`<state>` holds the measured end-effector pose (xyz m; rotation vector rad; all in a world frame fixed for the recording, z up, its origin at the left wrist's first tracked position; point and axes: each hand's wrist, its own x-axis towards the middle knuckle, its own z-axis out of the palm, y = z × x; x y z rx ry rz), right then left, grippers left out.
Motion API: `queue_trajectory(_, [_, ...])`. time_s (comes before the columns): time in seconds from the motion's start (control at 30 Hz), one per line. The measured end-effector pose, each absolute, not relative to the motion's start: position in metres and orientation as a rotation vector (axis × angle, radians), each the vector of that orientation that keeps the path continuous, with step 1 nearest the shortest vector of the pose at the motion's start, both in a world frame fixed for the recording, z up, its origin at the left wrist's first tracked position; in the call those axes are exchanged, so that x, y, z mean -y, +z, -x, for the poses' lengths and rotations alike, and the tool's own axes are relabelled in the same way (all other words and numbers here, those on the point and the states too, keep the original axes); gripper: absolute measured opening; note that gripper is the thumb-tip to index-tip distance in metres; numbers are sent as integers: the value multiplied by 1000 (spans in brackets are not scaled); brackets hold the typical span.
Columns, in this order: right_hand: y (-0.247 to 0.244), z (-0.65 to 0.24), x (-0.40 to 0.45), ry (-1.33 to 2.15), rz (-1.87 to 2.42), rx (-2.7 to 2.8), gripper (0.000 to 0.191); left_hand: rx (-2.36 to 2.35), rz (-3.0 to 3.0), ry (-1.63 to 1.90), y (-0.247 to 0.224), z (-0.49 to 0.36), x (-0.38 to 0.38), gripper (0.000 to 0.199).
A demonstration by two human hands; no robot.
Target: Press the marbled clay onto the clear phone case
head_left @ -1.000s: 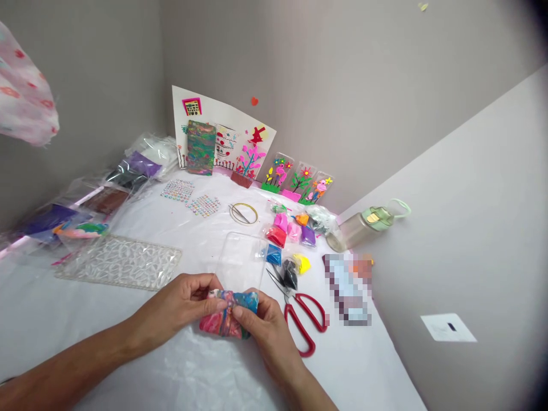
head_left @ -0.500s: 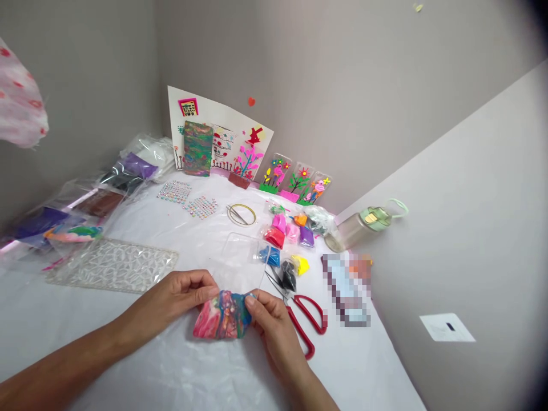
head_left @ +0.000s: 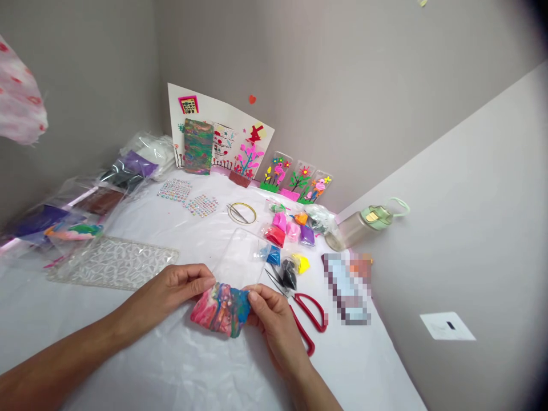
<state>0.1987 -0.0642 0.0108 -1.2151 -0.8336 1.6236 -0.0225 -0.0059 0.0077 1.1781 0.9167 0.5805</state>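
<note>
A flat sheet of marbled modelling clay [head_left: 220, 311], pink, red and blue, is stretched between my two hands above the white-covered table. My left hand [head_left: 188, 285] pinches its upper left corner between thumb and fingers. At the upper right edge, my right hand [head_left: 274, 319] grips the sheet with the thumb on top. Just beyond the clay lies a clear phone case [head_left: 240, 257], partly hidden by the sheet and hands. Red-handled scissors [head_left: 311, 311] rest right beside my right hand, their handles partly behind it.
Small bags of coloured clay [head_left: 280, 235] lie behind the scissors. A textured transparent sheet [head_left: 115, 262] is left of my hands, with rhinestone sheets [head_left: 203, 205] and tweezers [head_left: 240, 214] farther back. A bottle [head_left: 359, 225] and a blurred object [head_left: 345, 288] stand or lie right. Decorated cases [head_left: 299, 181] lean at the wall.
The clay sheet has risen slightly and tilted, its lower right corner now pointing down more. Both hands keep their hold on it.
</note>
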Motion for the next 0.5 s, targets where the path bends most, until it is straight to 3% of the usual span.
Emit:
queue_trajectory(0.23, [12,-206,63,1424,1397,1051,53,-1049,-1407,510,9,33,0,34])
queue_trajectory(0.37, [13,-214,62,1167,1545,1216,38,-1398,-1634,730,27,44,-4,50])
queue_trajectory(0.5, [23,-208,68,1126,1484,1310,33,-1527,-1572,1055,59,59,-16,39])
